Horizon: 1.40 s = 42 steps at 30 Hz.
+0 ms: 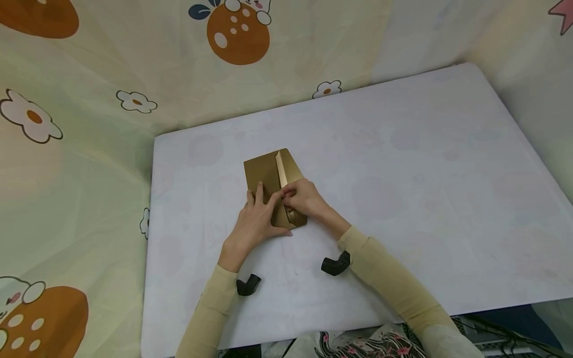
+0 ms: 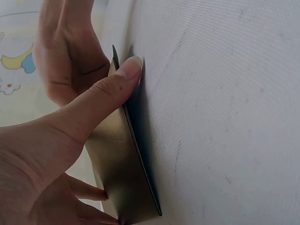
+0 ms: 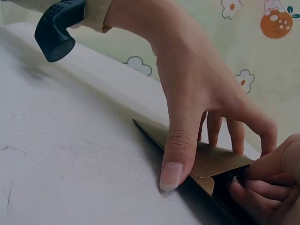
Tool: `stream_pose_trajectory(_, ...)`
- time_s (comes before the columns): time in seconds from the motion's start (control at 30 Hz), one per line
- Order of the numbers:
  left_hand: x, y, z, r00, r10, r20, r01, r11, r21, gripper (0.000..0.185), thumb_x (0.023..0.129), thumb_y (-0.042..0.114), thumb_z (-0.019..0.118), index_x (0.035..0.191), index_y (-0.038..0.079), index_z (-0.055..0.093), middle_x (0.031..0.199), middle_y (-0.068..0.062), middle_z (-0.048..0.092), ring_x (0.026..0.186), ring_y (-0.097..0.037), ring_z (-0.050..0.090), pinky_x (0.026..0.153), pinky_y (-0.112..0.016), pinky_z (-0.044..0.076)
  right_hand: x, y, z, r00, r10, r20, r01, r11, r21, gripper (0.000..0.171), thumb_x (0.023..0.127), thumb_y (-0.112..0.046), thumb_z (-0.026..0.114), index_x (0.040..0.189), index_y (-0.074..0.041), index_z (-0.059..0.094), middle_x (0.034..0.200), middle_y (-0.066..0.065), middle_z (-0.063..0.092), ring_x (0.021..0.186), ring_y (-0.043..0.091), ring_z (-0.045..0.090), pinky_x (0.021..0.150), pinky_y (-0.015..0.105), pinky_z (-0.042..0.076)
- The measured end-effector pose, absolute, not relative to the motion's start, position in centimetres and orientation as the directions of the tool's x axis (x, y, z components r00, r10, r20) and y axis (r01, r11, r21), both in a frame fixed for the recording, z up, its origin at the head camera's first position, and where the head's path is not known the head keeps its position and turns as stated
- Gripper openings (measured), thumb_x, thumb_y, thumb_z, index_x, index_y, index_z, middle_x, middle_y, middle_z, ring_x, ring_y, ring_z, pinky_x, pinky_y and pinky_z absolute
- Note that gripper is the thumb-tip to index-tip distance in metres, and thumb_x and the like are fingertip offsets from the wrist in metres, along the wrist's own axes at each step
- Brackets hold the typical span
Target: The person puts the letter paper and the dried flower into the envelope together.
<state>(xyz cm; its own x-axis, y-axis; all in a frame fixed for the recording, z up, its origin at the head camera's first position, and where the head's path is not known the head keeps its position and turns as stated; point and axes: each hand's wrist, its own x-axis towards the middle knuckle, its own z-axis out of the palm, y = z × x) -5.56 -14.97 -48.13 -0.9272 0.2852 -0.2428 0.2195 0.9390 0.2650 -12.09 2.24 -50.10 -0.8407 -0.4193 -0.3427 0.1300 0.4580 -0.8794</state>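
Observation:
A gold envelope (image 1: 264,171) lies on the white table, with a pale strip along its raised fold. My left hand (image 1: 256,221) spreads over it, fingers resting on its upper face. The left thumb (image 2: 110,89) lies across the near edge. In the right wrist view, the left hand (image 3: 199,89) arches over the envelope (image 3: 213,161), thumb tip down by the table. My right hand (image 1: 306,199) pinches at the fold with curled fingers. Its fingertips (image 3: 243,190) reach into the dark opening under the upper layer, so what lies between them is partly hidden.
Black curved wrist pieces (image 1: 335,263) stick out beside both sleeves. The white table (image 1: 403,174) spreads wide to the right, its far edge against a patterned cloth wall (image 1: 291,84). Patterned fabric (image 1: 367,345) and dark cables (image 1: 497,330) show below the near edge.

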Motion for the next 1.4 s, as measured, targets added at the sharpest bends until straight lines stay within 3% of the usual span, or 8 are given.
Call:
stream_pose_trajectory(0.53,-5.6,-14.9,-48.2,-0.924,0.293,-0.247,0.225,0.937,0.268,0.107,0.071,0.066,0.085,0.158,0.028,0.036,0.165,-0.035,0.017,0.143,-0.066,0.027,0.086,-0.063,0.056,-12.4,2.0,-50.8,-0.838,-0.418,-0.352,0.177,0.402,-0.898,0.024,0.09,0.001,0.068,0.113,0.003,0.075,0.103,0.018,0.078,0.082,0.023,0.077,0.069,0.029,0.062)
stream_pose_trajectory(0.73,-5.6,-14.8,-48.2,-0.923,0.299,-0.243,0.235,0.937,0.259,0.106,0.072,0.066,0.085,0.158,0.029,0.035,0.165,-0.035,0.017,0.143,-0.067,0.027,0.085,-0.063,0.057,-12.6,2.9,-50.9,-0.792,-0.5,-0.349,0.165,0.375,-0.912,0.029,0.094,0.0,0.063,0.122,0.004,0.071,0.112,0.018,0.077,0.098,0.024,0.076,0.082,0.029,0.061)
stream_pose_trajectory(0.93,-5.5,-15.0,-48.3,-0.92,0.298,-0.253,0.24,0.942,0.235,0.107,0.072,0.067,0.084,0.159,0.03,0.034,0.165,-0.035,0.016,0.144,-0.066,0.026,0.088,-0.064,0.056,-12.4,3.8,-50.7,-0.746,-0.555,-0.368,0.255,0.273,-0.928,0.037,0.096,0.004,0.059,0.133,0.01,0.06,0.121,0.024,0.072,0.105,0.031,0.073,0.088,0.034,0.06)
stream_pose_trajectory(1.23,-5.5,-14.9,-48.2,-0.911,0.301,-0.281,0.231,0.938,0.257,0.103,0.073,0.067,0.083,0.158,0.031,0.038,0.166,-0.034,0.013,0.146,-0.066,0.02,0.095,-0.067,0.051,-11.7,4.6,-49.9,-0.813,-0.449,-0.371,0.244,0.314,-0.917,0.033,0.095,0.0,0.066,0.127,0.004,0.065,0.108,0.017,0.077,0.098,0.024,0.076,0.086,0.028,0.06)
stream_pose_trajectory(1.4,-5.4,-14.9,-48.4,-0.914,0.299,-0.274,0.226,0.937,0.266,0.1,0.073,0.066,0.084,0.157,0.032,0.041,0.167,-0.033,0.012,0.146,-0.066,0.019,0.098,-0.068,0.049,-11.2,5.3,-49.3,-0.837,-0.41,-0.361,0.253,0.295,-0.921,0.029,0.097,0.004,0.058,0.125,0.004,0.066,0.105,0.017,0.076,0.093,0.024,0.077,0.083,0.029,0.061)
